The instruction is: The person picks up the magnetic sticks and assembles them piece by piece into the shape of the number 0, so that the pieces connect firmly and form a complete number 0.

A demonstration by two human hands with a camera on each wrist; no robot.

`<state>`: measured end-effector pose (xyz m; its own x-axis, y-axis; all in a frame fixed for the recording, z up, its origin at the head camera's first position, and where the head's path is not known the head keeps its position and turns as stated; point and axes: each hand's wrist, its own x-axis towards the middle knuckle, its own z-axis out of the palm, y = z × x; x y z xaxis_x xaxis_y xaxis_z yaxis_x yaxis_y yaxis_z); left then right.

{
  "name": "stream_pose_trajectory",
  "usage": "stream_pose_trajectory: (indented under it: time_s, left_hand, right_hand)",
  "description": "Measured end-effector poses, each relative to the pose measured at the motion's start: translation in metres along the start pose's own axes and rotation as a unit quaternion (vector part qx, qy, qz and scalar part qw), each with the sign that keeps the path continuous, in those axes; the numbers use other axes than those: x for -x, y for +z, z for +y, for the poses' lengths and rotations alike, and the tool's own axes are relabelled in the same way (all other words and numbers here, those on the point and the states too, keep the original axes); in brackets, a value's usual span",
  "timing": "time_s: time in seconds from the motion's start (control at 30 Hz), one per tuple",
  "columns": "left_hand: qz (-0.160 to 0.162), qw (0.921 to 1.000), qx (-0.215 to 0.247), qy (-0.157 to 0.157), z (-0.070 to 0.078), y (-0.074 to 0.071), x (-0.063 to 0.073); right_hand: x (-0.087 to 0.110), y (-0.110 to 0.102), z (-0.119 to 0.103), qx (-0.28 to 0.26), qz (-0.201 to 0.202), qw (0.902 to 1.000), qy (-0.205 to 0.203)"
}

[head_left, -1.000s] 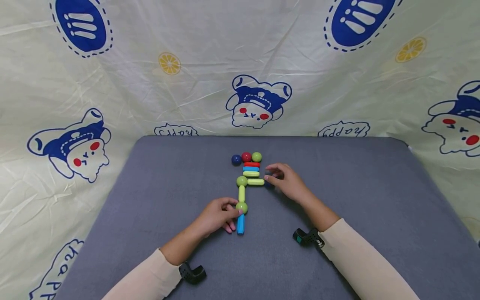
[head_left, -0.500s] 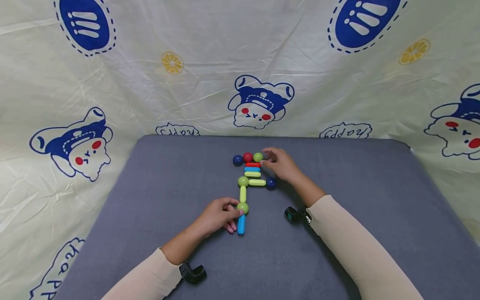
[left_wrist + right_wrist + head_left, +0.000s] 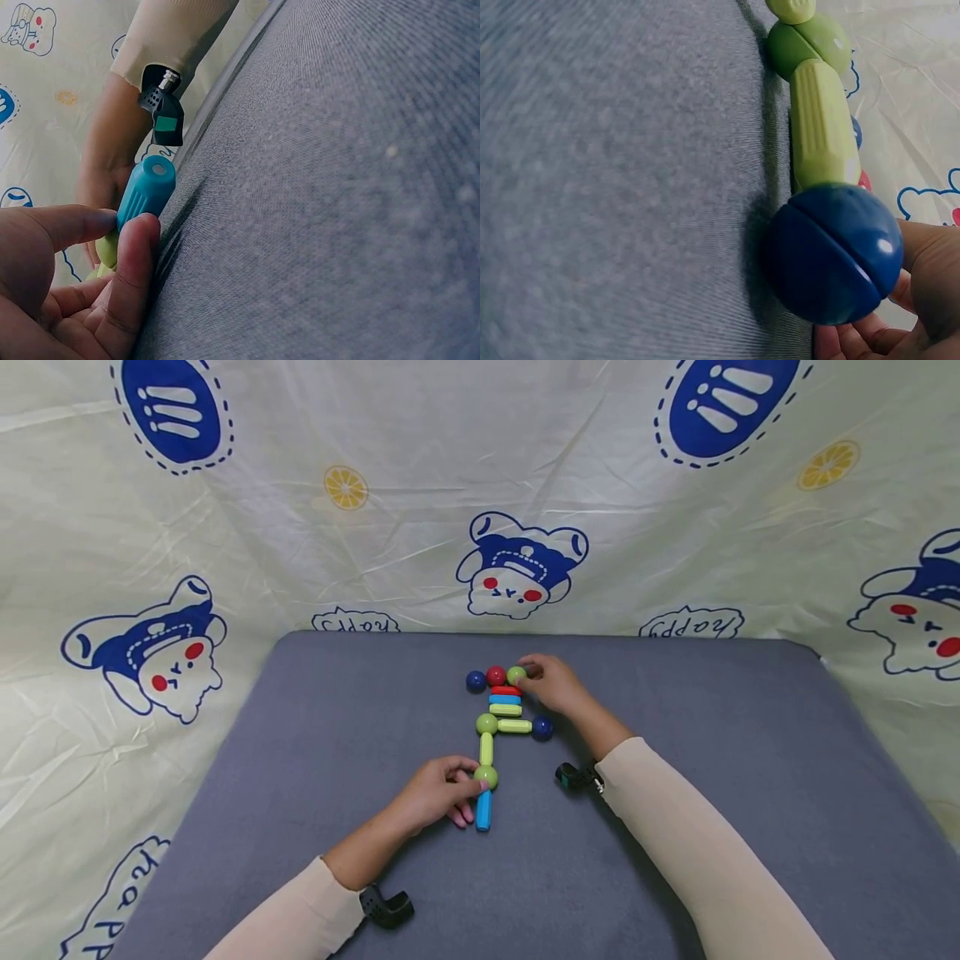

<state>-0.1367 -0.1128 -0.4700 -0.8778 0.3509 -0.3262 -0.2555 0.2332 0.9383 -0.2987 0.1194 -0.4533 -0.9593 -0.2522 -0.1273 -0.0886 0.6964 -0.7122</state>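
Note:
My left hand (image 3: 442,787) pinches the near light-green ball (image 3: 486,777) of a joined piece on the table. A blue rod (image 3: 483,811) extends from this ball towards me; its end fills the middle of the left wrist view. A yellow-green rod (image 3: 487,749) runs away to another green ball (image 3: 487,723). From there a second yellow-green rod (image 3: 514,727) points right, ending in a dark blue ball (image 3: 542,727), large in the right wrist view. At the back, my right hand (image 3: 557,683) pinches a loose green ball (image 3: 517,675) between thumb and forefinger.
Beside that loose ball sit a red ball (image 3: 496,676) and a dark blue ball (image 3: 476,682). Just nearer lie a red rod (image 3: 506,691), a blue rod (image 3: 505,700) and a yellow-green rod (image 3: 506,710), stacked in parallel. A printed sheet (image 3: 405,552) hangs behind the grey table (image 3: 337,718).
My right hand has moved from the right-hand rod's end back to the loose green ball, leaving a dark blue ball at that rod's end. The left hand keeps its place.

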Motion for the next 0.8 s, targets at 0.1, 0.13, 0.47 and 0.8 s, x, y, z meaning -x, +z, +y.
stream_pose_trajectory:
  time_s: [0.1, 0.13, 0.47, 0.8]
  left_hand:
    - [0.0, 1.0, -0.002, 0.002, 0.0, 0.0, 0.0]
    - [0.0, 1.0, -0.002, 0.002, 0.0, 0.0, 0.0]
    - [-0.001, 1.0, -0.005, -0.002, -0.001, 0.0, -0.001]
    - [0.004, 1.0, -0.007, -0.004, 0.0, 0.0, -0.001]
  right_hand:
    - [-0.001, 0.001, 0.0, 0.007, 0.002, 1.0, 0.003]
    - [-0.001, 0.001, 0.001, 0.007, 0.005, 1.0, 0.005]
    - [0.003, -0.008, 0.005, -0.018, 0.029, 0.9993, 0.013]
    - [0.029, -0.014, -0.005, -0.032, 0.04, 0.9986, -0.014]
